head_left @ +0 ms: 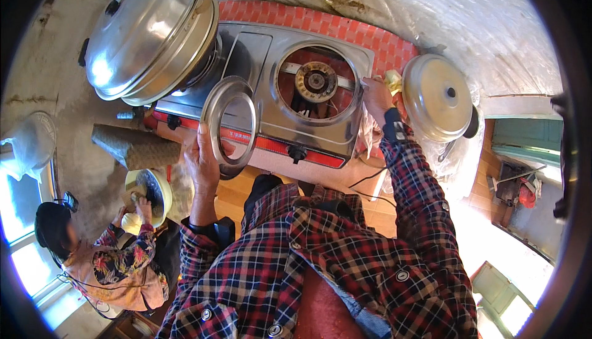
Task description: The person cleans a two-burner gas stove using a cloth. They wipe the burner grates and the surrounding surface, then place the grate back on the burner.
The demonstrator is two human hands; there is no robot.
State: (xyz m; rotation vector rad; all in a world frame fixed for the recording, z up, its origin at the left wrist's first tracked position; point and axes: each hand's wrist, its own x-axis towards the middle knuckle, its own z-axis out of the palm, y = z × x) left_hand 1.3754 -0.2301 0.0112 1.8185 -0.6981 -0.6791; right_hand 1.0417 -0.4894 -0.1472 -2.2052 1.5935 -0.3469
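Observation:
My left hand (203,158) grips a round metal burner ring (210,121), tilted upright over the front edge of a two-burner gas stove (282,131). At the stove's right burner opening, the burner head (316,81) lies exposed inside a round metal rim. My right hand (377,96) is at the right side of that rim, its fingers closed on what looks like a small whitish cloth (362,82), partly hidden. A large lidded metal pot (148,38) stands on the left burner. Black control knobs (296,153) sit on the stove's red front strip.
A lidded pan (437,96) stands right of the stove, beside a yellow crumpled item (393,81). A patterned box-like block (134,145) is at the left. Beyond it, another person (115,265) works over a yellowish basin (166,193). A dark cable (370,194) hangs below the stove's right side.

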